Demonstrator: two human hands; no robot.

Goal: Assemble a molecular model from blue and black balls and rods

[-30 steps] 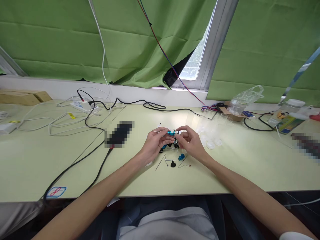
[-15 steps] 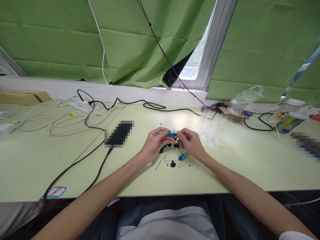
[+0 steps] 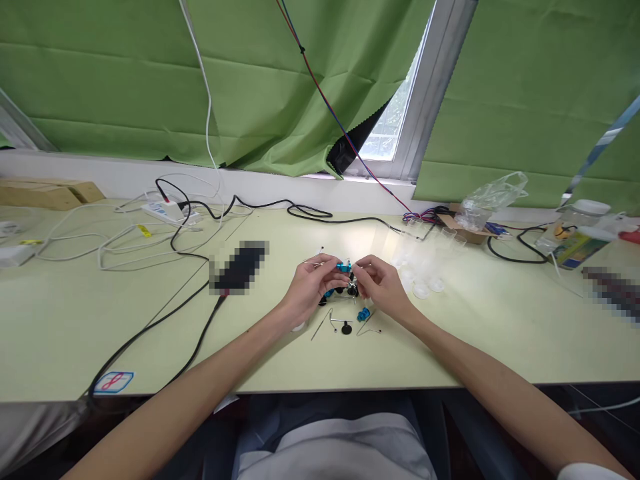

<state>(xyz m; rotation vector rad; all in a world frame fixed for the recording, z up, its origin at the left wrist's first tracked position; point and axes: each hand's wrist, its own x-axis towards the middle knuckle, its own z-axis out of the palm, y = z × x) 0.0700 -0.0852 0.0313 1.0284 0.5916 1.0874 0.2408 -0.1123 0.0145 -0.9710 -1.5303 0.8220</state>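
Note:
Between thumb and fingers, my left hand (image 3: pixel 315 283) pinches a small blue metal part (image 3: pixel 343 267) above the table. My right hand (image 3: pixel 380 283) is closed at the right end of that part, its fingertips pressed together; whatever they grip there is too small to make out. Under the hands lies a cluster of black, silver and blue pieces (image 3: pixel 352 289), partly covered by the fingers. Closer to me rest a second blue metal part (image 3: pixel 363 314), a black round disc (image 3: pixel 347 328), a bent silver rod (image 3: pixel 334 321) and a thin bent wire (image 3: pixel 369 332).
Clear round plastic pieces (image 3: pixel 421 289) lie right of my hands. A phone-like dark object (image 3: pixel 240 268), blurred, is at left with a black cable (image 3: pixel 200 341). A power strip (image 3: pixel 167 212) stands behind. At the back right are a plastic bag (image 3: pixel 493 197) and a jar (image 3: pixel 583 220).
Both hands stay nearly in place with the blue metal part between them. The right fingertips have shifted slightly at its end.

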